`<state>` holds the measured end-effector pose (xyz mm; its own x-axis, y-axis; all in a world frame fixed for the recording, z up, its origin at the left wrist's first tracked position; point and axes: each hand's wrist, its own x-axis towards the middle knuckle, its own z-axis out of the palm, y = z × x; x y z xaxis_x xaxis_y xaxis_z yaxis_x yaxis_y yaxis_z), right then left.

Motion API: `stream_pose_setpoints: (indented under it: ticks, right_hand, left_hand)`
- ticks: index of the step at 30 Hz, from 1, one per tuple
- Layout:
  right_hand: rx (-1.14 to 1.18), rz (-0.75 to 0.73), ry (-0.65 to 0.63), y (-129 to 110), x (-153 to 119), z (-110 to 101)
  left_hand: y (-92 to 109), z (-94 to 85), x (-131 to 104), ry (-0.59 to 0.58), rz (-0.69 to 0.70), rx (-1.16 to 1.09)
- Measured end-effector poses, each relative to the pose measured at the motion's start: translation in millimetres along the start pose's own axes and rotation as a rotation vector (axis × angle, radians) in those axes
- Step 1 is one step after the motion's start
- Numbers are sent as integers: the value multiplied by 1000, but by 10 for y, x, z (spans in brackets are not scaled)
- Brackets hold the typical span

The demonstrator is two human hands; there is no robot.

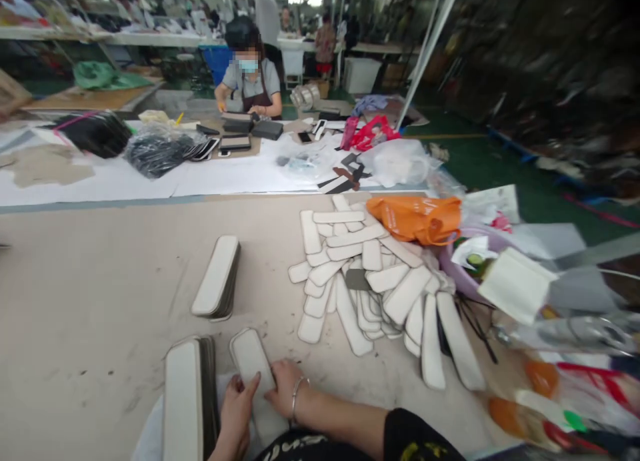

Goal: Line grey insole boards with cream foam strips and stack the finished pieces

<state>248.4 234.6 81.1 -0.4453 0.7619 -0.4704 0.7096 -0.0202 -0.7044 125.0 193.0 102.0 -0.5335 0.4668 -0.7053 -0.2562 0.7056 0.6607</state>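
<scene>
Between my hands, near the table's front edge, lies a long white rounded piece (pixel 253 357). My left hand (pixel 237 407) grips its left edge, thumb on top. At its right edge is my right hand (pixel 286 385), with fingers closed on it and a bracelet at the wrist. Just left of my left hand stands a tall stack of similar white pieces (pixel 183 394). A smaller stack (pixel 217 277) sits farther back. To the right spreads a loose heap of white pieces (pixel 400 291), overlapping at many angles.
An orange bag (pixel 417 217) lies behind the heap, beside a purple basin (pixel 455 274) with papers on it. Clutter covers the right front corner. Across the white table (pixel 190 186), a masked person (pixel 260 84) handles dark pieces. Plastic bags (pixel 160 147) lie there too.
</scene>
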Motion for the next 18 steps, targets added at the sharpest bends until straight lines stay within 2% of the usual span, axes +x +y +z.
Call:
stream_pose_setpoints:
  ticks: [2,5,7,9,11,13,15,16,18]
  right_hand:
    - [65,100,-10,39,48,-10]
    - [245,247,-17,153,55,-71]
    - [358,263,18,212,-24,-122]
    - [462,229,50,240,-161,-186]
    - [551,176,66,252,-326,-296]
    - [640,126,66,295,-491,-495]
    - [689,80,128,427,-659,-811]
    - [671,66,214,541,-752,-1008]
    - [495,108,509,870,-966,-1431]
  left_hand:
    - [-69,15,53,54,27,8]
    - [-134,8,87,-23,34,-62]
    - [-112,35,29,-62,23,-103]
    - [-35,123,-94,-150,6,-133]
    - [76,264,-249,-319,-37,-180]
    - [197,421,-397,-476,-67,-230]
    - [306,554,-514,-531,-55,-260]
    - [351,604,-560,-549,-34,-268]
    - [418,671,-640,-583,1,-280]
